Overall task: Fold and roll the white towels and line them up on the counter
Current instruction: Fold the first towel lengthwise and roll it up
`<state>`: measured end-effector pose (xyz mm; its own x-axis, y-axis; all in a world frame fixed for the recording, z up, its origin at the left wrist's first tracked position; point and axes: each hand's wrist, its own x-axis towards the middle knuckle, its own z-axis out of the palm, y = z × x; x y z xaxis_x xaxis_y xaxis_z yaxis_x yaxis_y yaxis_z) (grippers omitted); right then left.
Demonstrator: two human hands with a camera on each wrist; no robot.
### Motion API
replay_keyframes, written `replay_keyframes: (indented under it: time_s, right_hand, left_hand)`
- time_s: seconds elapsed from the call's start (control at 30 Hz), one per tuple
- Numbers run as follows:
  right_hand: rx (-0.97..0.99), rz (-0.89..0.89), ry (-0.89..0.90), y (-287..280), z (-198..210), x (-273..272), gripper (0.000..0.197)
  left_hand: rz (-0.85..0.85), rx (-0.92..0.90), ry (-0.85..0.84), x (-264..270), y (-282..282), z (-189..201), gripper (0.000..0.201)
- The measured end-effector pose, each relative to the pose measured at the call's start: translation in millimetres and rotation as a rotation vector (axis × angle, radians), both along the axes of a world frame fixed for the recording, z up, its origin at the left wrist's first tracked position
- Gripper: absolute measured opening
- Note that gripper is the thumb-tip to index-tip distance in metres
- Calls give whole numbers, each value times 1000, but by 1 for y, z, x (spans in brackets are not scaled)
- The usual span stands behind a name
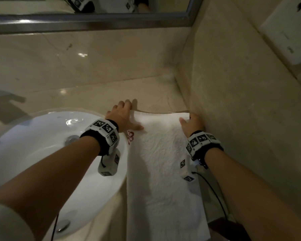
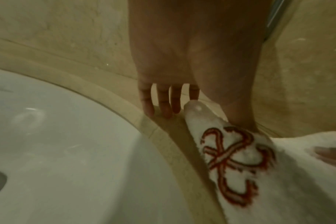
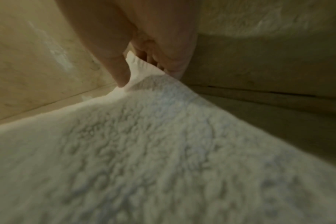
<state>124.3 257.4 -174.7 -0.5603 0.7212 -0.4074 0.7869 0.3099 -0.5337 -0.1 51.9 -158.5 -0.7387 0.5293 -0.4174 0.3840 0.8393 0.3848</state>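
A white towel (image 1: 160,162), folded into a long strip, lies on the beige counter (image 1: 94,94) between the sink and the right wall, running from the far corner towards me. A red embroidered logo (image 2: 236,163) sits near its far left corner. My left hand (image 1: 129,115) holds that corner: the thumb lies on top by the logo, the index finger goes behind the raised edge, and the other fingers (image 2: 163,106) touch the counter. My right hand (image 1: 188,119) pinches the far right corner, lifted slightly between thumb and fingers (image 3: 144,71), close against the wall.
A white oval sink (image 1: 42,145) with a metal drain lies left of the towel, its rim (image 2: 125,106) just beside the towel's edge. A stone wall (image 1: 241,101) bounds the right side; a mirror frame (image 1: 94,20) runs above the back wall. A black cable (image 1: 214,192) trails from my right wrist.
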Motion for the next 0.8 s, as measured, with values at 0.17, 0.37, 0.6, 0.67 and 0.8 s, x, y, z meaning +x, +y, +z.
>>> replay_keyframes:
  time_s: [0.17, 0.37, 0.6, 0.67, 0.8]
  right_hand:
    - [-2, 73, -16, 0, -2, 5, 56]
    - [151, 76, -106, -7, -4, 7, 64]
    - [86, 186, -270, 1, 4, 0, 47]
    - [131, 199, -228, 3, 9, -9, 45]
    - [160, 164, 54, 5, 17, -38, 42]
  left_hand:
    - [-31, -50, -121, 5, -13, 1, 115]
    - [-10, -101, -46, 14, -18, -7, 96]
    - [82, 20, -201, 10, -10, -1, 43]
    - [118, 47, -190, 5, -12, -1, 19]
    - [308, 179, -126, -11, -11, -3, 22]
